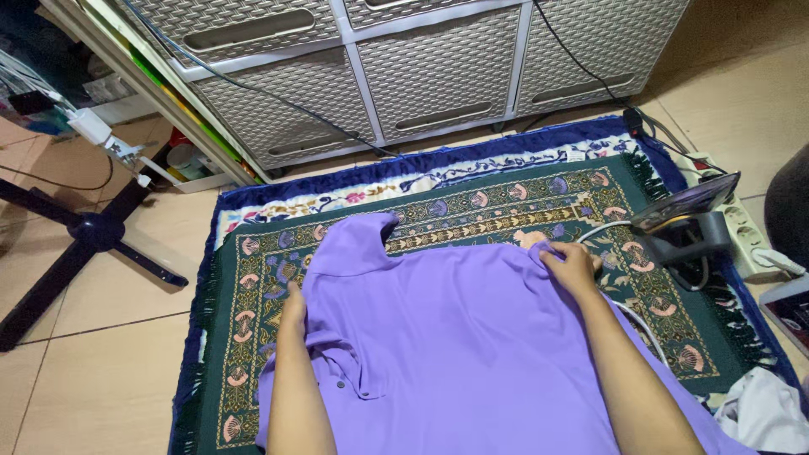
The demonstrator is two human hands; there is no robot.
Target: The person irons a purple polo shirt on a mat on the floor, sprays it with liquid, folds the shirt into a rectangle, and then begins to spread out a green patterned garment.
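A purple shirt (455, 337) with a collar and a button placket lies spread on a green patterned rug (472, 206). My left hand (294, 307) rests at the shirt's left edge, fingers pinching the fabric near the collar. My right hand (571, 263) grips the shirt's far right corner, bunching the cloth between its fingers. Both forearms reach over the shirt from the near side.
A clothes iron (687, 221) stands upright at the rug's right edge, beside a white power strip (742, 223). A grey woven-look drawer unit (404, 76) stands behind the rug. A black star-shaped stand base (84, 236) sits on the tile floor left. White cloth (763, 413) lies lower right.
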